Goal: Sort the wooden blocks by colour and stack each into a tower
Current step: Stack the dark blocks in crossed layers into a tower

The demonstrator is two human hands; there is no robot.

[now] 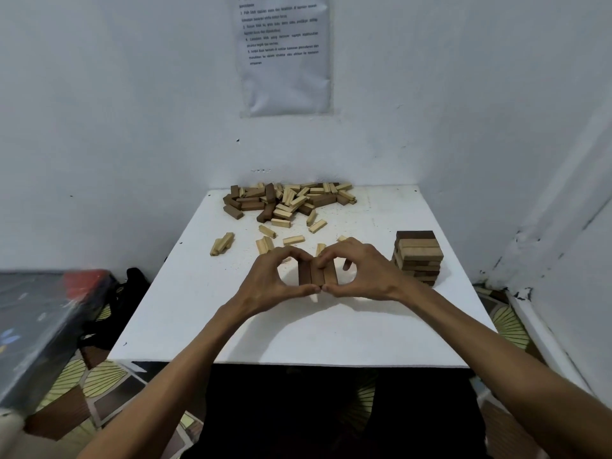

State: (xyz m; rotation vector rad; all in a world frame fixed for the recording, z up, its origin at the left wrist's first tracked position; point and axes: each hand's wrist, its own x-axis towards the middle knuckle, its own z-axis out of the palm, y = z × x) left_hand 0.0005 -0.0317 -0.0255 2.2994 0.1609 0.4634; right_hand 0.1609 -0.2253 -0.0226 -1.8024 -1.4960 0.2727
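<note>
Left grip (269, 282), right grip (367, 276) pinch brown blocks (317, 275) between.

The left forearm (185, 359) and right forearm (480, 342) are bare, lean and long, uncovered right to the frame edge. The left hand (275, 279) and right hand (367, 276) are bare too, with slim fingers (284, 250), pronounced knuckles and tendons ridging their backs. Below the near edge of the surface (298, 336), a black garment (331, 419) covers the lap; its cut cannot be told.
</note>
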